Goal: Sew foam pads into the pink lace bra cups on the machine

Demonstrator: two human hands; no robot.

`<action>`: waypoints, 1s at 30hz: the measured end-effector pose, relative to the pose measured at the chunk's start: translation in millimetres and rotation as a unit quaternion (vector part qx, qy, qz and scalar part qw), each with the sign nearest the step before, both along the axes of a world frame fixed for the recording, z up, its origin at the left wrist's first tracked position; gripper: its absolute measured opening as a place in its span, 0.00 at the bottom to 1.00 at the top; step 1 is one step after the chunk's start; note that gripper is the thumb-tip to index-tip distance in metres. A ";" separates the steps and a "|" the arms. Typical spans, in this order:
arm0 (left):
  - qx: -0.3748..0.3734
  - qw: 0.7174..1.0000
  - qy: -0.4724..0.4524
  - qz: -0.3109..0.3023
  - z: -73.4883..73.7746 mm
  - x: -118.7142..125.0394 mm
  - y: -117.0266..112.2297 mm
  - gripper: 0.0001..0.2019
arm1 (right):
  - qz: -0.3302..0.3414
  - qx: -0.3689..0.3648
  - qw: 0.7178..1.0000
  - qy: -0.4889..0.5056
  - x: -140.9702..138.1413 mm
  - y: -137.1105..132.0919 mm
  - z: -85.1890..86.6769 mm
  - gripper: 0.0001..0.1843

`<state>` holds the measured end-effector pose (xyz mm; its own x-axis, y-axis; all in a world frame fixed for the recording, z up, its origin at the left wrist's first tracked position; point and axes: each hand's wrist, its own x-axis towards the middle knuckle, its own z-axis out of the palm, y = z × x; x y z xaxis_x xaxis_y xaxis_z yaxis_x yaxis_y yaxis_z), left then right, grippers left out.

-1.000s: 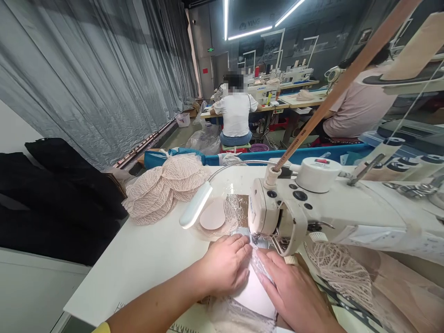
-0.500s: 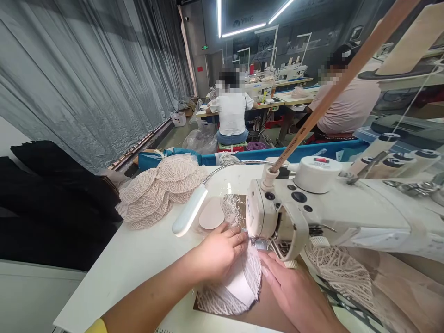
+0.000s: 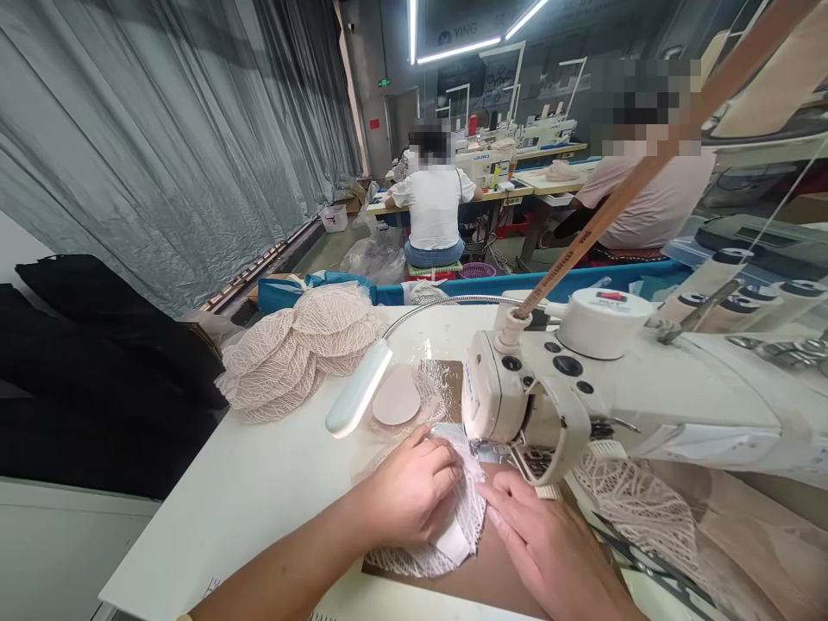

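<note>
A lace piece (image 3: 470, 504) with a smooth white layer on it lies below the needle area of the white sewing machine (image 3: 495, 392). My left hand (image 3: 414, 483) rests on top of this piece, its fingers bent and closed on the fabric. At the piece's right edge, my right hand (image 3: 536, 526) has its index fingertip and thumb close together on the lace border. My left hand hides part of the lace. Just beyond it, a smooth beige oval pad (image 3: 397, 395) lies on more lace.
Stacked lace pieces (image 3: 301, 354) lie at the table's back left. A lamp (image 3: 359, 388) on a bendable neck hangs over the white table (image 3: 213, 509). More lace (image 3: 637, 492) and thread cones (image 3: 718, 267) are at the right. Two people sit at machines beyond.
My left hand's fingers have curled in more and drawn back slightly from the needle area. The right hand's fingers have bent towards the lace edge. The lace piece has shifted a little.
</note>
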<state>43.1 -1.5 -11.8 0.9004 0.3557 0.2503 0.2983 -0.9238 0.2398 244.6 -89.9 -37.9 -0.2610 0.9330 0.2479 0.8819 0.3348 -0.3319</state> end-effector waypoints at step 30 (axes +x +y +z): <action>-0.200 0.958 -0.154 0.135 -13.8 19.7 -13.4 0.07 | 0.072 -0.021 0.997 -0.004 -3.1 -1.1 3.4 0.14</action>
<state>62.9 -14.9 -25.6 0.6668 0.6884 0.2854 0.3715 -0.6391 0.6735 241.5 -91.1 -34.4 -0.3947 0.8953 0.2063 0.8285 0.4439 -0.3412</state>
